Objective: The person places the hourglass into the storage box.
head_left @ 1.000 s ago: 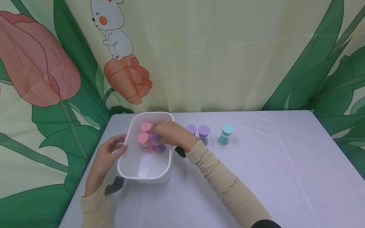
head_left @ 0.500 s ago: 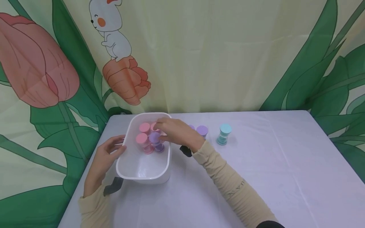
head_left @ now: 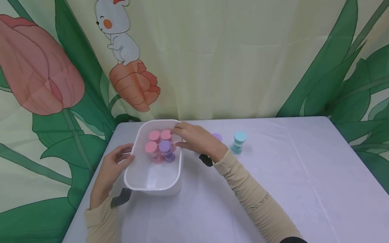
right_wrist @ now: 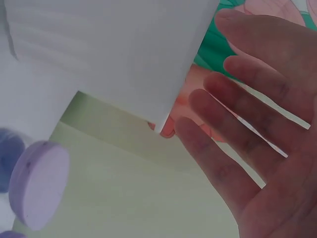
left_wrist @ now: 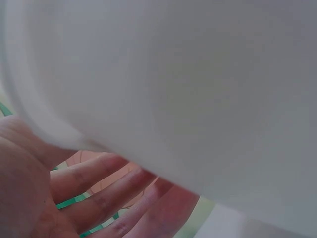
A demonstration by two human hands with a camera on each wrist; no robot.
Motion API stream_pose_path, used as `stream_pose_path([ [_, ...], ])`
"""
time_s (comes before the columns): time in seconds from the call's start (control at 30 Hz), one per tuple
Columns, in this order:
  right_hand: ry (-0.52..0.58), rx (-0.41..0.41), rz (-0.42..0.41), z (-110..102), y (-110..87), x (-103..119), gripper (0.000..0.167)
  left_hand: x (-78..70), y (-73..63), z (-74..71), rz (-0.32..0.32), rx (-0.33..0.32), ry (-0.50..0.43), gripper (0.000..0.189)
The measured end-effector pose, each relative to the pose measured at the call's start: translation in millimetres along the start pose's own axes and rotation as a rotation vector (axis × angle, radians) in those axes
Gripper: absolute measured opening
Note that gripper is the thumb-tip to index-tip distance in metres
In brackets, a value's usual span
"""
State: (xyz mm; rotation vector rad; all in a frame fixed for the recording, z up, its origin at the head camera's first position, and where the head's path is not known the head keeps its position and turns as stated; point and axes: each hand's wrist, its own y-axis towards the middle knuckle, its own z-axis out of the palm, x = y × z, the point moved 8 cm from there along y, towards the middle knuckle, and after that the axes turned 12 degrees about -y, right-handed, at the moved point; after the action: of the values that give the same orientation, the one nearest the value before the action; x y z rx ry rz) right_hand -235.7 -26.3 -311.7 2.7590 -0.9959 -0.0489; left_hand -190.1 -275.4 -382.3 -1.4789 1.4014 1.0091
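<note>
A white plastic bin stands at the table's left side. Inside it are three pink sand timers and one purple sand timer, all upright. My left hand rests against the bin's left wall; in the left wrist view its fingers lie nearly straight along the outside. Over the bin's right rim hovers my right hand, holding nothing, and its fingers look spread and relaxed in the right wrist view. Behind it, a purple-topped sand timer shows only its cap.
A teal sand timer stands on the white-covered table, right of the purple one. A printed curtain hangs directly behind the table's far edge. More timer caps show at the lower left of the right wrist view.
My right hand has let go of the purple sand timer in the bin and drawn up and right to the rim. The left hand stays at the bin's side.
</note>
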Motion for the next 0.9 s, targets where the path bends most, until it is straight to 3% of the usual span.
stream_pose_path([
  [0.9, 0.064, -0.041, 0.181, 3.6, -49.2, -53.5, 0.036, 1.7, 0.1, 0.8, -0.015, -0.004, -0.016, 0.060],
])
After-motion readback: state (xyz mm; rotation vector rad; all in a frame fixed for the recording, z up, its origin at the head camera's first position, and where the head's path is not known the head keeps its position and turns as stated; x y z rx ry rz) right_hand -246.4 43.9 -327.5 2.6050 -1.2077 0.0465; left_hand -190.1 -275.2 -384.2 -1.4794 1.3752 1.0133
